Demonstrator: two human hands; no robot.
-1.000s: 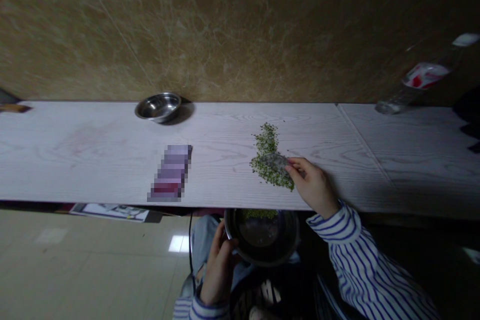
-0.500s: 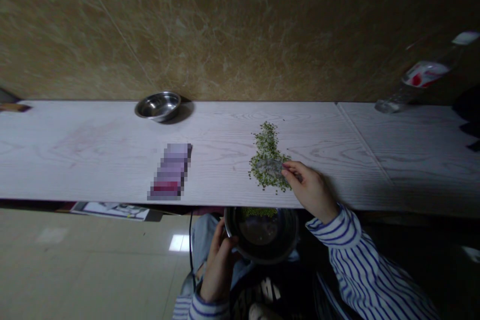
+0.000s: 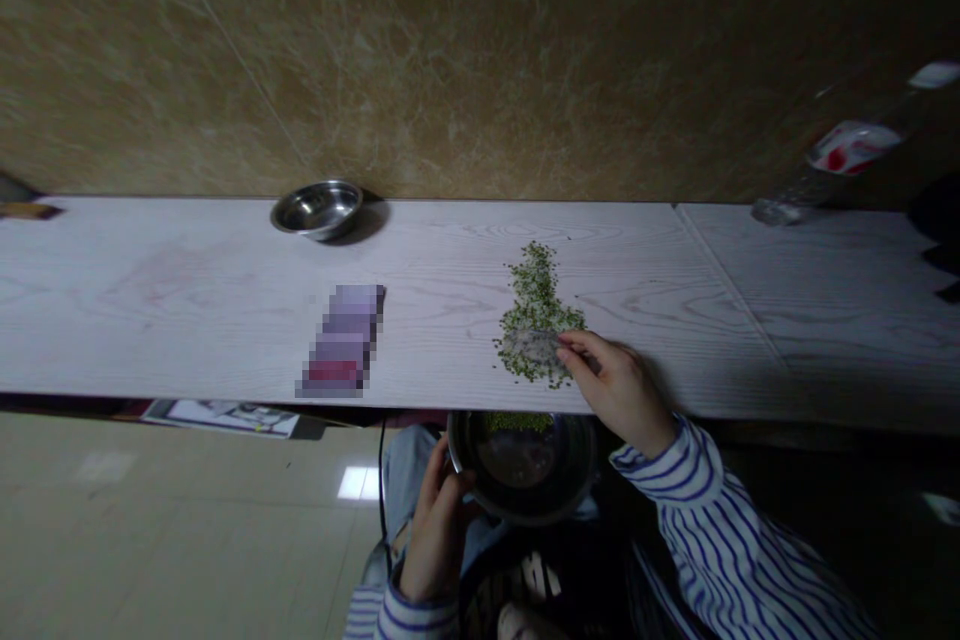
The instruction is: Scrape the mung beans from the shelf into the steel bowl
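Note:
Small green beans (image 3: 534,285) lie scattered in an upright patch on the white wood-grain tabletop (image 3: 435,320). My right hand (image 3: 622,390) pinches the right end of a greyish, partly see-through oval piece (image 3: 529,348). That piece lies over the lower part of the patch, with beans around it; its exact kind is unclear. Below the table's front edge, my left hand (image 3: 436,535) grips the left rim of a large metal bowl (image 3: 525,510). More green beans show inside the bowl near the table edge, which hides its far rim.
A small steel bowl (image 3: 318,210) stands by the wall at the back left. Nearer the front edge lies a blurred-out purple rectangular object (image 3: 341,340). At the back right stands a clear plastic bottle (image 3: 847,148) with a white cap. A dark object (image 3: 937,225) is at the far right.
My right hand has shifted slightly left and toward the front edge, with the greyish piece in its fingers. My left hand and the large bowl stay in place.

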